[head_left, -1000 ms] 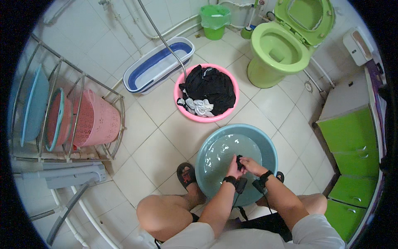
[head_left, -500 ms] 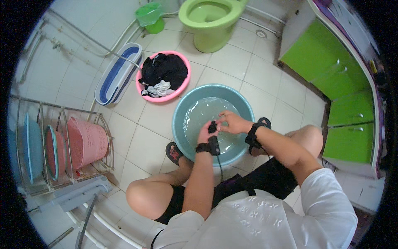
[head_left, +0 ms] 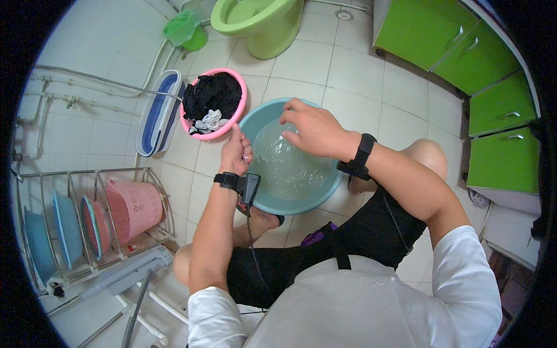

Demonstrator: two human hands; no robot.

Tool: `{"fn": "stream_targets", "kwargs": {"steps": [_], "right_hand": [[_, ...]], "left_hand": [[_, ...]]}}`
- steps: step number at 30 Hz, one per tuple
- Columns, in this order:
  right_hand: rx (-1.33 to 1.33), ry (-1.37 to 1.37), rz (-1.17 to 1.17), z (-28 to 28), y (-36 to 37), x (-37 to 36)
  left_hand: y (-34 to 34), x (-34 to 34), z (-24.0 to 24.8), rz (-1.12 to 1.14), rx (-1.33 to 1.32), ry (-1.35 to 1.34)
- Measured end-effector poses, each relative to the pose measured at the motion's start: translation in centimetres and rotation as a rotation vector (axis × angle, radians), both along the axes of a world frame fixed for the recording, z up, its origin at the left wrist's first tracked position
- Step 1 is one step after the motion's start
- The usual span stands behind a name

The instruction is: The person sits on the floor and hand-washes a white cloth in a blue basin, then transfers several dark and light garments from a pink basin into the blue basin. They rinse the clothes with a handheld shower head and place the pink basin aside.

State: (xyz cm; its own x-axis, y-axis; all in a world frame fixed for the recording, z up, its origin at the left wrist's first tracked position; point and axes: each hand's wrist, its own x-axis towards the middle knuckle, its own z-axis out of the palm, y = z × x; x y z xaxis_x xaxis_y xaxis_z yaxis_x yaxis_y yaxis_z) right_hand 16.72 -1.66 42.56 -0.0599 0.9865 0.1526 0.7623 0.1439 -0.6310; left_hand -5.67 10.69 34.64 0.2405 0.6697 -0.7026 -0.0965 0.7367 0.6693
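Observation:
My left hand (head_left: 237, 152) is beside the right rim of the pink basin (head_left: 243, 87), at the left edge of the blue basin (head_left: 332, 188). Its fingers are curled in and one digit points up; I make out nothing in it. Over the far part of the blue basin is my right hand (head_left: 318, 129), open, thumb and fingers apart and holding nothing. Cloudy, rippled water (head_left: 290, 168) fills the basin below. Heaped black clothes (head_left: 214, 95) lie in the pink basin, with a white cloth (head_left: 210, 120) at their near side.
A blue-and-white folding tub (head_left: 158, 113) stands left of the pink basin. Farther off are a green toilet (head_left: 272, 37) and a green bin (head_left: 194, 39). A metal rack (head_left: 119, 232) holds basins and a pink basket (head_left: 142, 209). Green cabinets (head_left: 503, 159) line the right side.
The small black thing in my left hand no longer shows there. My left hand has moved left toward the pink basin; my right hand has drawn apart from it. The whole view has shifted.

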Motion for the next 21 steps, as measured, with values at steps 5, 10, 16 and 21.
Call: {"fn": "stream_targets", "kwargs": {"steps": [5, 10, 16, 21], "right_hand": [[0.028, -0.012, -0.051, 0.9, 0.3, 1.6], [0.009, -0.021, -0.100, 0.7, 1.4, 2.4], [-0.057, -0.034, -0.088, -1.4, 2.1, 1.1], [-0.054, 0.051, -0.116, -1.7, 3.2, -1.0]], "left_hand": [[1.0, 0.9, 3.5, -0.048, 0.081, 0.067], [1.4, 2.0, 4.8, -0.061, 0.158, 0.114], [1.5, 2.3, 4.7, -0.063, 0.155, 0.104], [0.2, 2.4, 5.7, 0.012, 0.124, -0.047]]}}
